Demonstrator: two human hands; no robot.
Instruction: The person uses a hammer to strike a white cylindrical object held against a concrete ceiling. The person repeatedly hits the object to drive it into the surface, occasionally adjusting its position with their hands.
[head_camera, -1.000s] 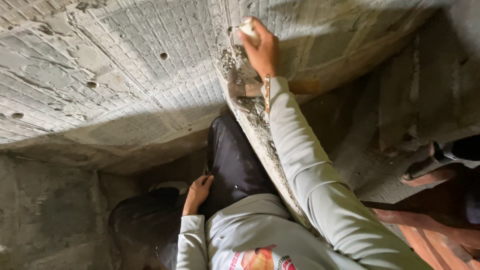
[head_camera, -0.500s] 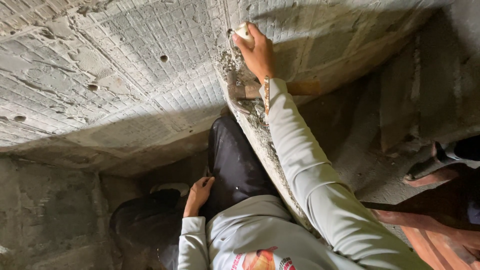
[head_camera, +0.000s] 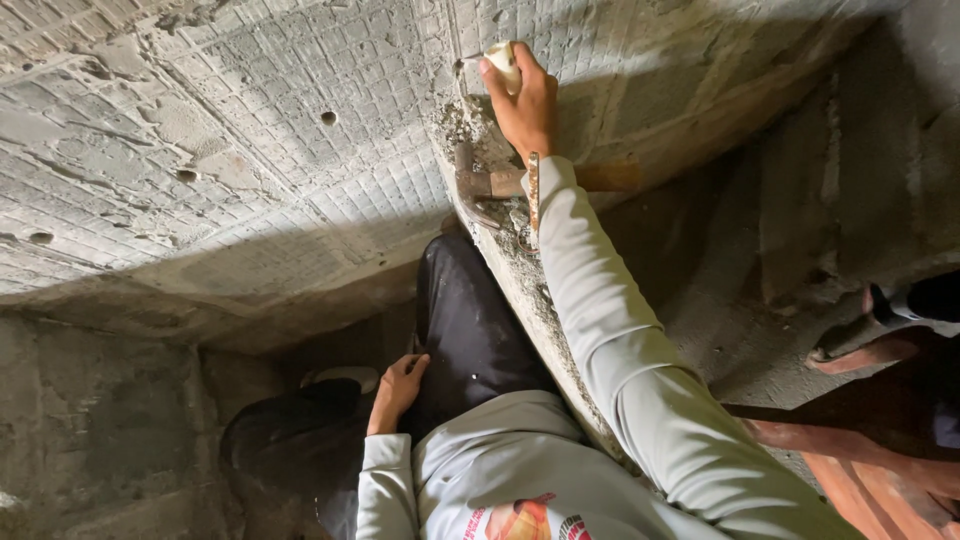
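Against a scored grey wall (head_camera: 250, 150), the right hand (head_camera: 525, 105) is clamping a pale lump (head_camera: 503, 62) at the wall's corner edge, slightly higher than a second ago; the left hand (head_camera: 397, 385) is resting loosely open on the dark trouser leg (head_camera: 470, 320).

No packages, labels, signs or screens show anywhere here.

Rough, matt grid-scored cement wall (head_camera: 300, 130); crumbly mortared corner (head_camera: 480, 170); soft cloth sleeve (head_camera: 600, 300).
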